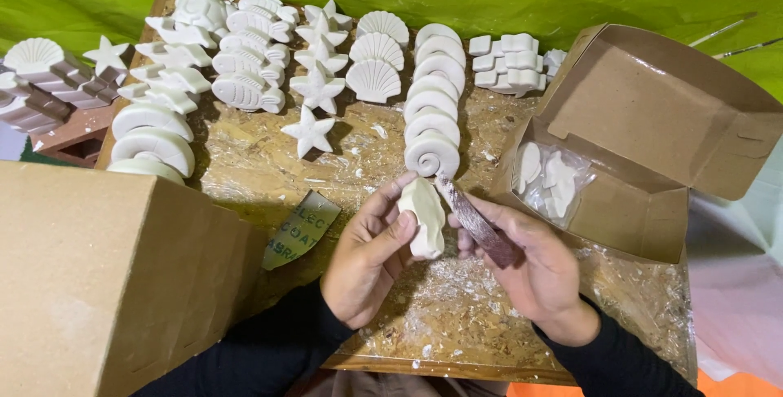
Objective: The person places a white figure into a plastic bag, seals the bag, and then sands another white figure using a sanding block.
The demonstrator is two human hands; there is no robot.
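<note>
Spreading across the middle, a wooden board (245, 161) flecked with white shavings carries rows of white plaster shapes (326, 63). Closed cardboard box (106, 275) sits at the near left; an open cardboard box (652, 136) at the right holds bagged pieces. Over the board's near part, the left hand (367, 254) grasps a white plaster piece (424, 216), while the right hand (530, 266) grips a thin file (477, 222) touching its edge.

White plaster cast (424, 216), oval, upright, gripped at frame centre; dusty file (477, 222) (reddish-brown) touching its 3 o'clock edge.
</note>
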